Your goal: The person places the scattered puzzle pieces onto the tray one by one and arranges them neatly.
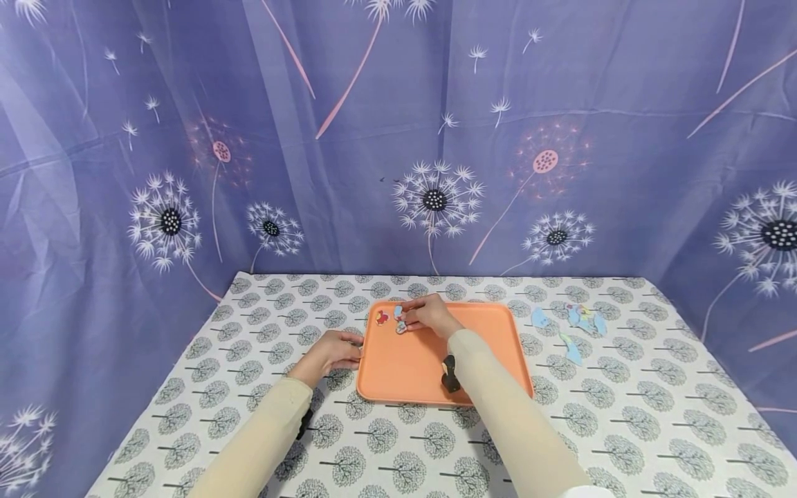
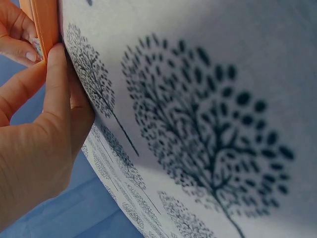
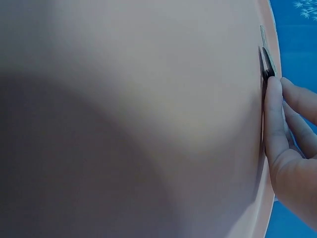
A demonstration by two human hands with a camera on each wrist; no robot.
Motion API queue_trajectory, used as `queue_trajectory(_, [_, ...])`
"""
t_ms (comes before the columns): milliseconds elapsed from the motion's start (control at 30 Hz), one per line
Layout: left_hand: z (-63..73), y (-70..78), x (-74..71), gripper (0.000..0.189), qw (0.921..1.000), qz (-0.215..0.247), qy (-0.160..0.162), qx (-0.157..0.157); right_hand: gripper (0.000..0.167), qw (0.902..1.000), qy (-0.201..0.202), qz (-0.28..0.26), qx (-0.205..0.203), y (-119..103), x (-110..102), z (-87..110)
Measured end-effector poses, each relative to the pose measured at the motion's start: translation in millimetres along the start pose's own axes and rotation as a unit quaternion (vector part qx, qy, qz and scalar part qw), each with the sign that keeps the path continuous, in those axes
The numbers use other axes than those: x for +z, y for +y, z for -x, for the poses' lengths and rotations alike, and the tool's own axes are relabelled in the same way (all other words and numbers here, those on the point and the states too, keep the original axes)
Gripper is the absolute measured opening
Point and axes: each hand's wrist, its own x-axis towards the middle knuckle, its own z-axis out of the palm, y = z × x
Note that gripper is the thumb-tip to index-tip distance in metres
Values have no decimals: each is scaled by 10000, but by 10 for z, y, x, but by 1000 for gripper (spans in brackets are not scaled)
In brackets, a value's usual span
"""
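My right hand (image 1: 429, 315) is over the far left part of an orange tray (image 1: 405, 373), pinching a small flat printed piece (image 1: 401, 328). Directly beyond it lies a light-blue piece (image 1: 398, 312), and a red piece (image 1: 382, 317) sits to the left near the tray corner. From the right wrist view, the fingers (image 3: 275, 111) are low over the tray surface, with thin pieces (image 3: 268, 62) seen edge-on at their tips. My left hand (image 1: 333, 353) holds the tray's left rim, thumb and fingers meeting at the edge, as the left wrist view also shows.
Several light-blue irregular flat pieces (image 1: 582, 318) lie on the tree-print tablecloth (image 1: 641, 422) right of the tray, with one piece (image 1: 570, 349) closer to me. A purple dandelion-print curtain (image 1: 349, 173) hangs behind the table. Black straps sit on both wrists.
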Motion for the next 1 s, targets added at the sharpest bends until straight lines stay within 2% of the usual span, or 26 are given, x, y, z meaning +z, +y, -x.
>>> queue_trajectory(167, [-14,1,13,42,10000,-30,27,-9,31,10000,54,-12,-47,18,-23,-10])
queue_trajectory(500, [-34,-9,10,41,9998,-171,94,-78,32,9996,-145,-137,-207,-26,-111,35])
queue_trajectory(1000, [-36,-15,8,41,9997,-219,55,-53,36,9984,-6,-57,-554,-101,-458,133])
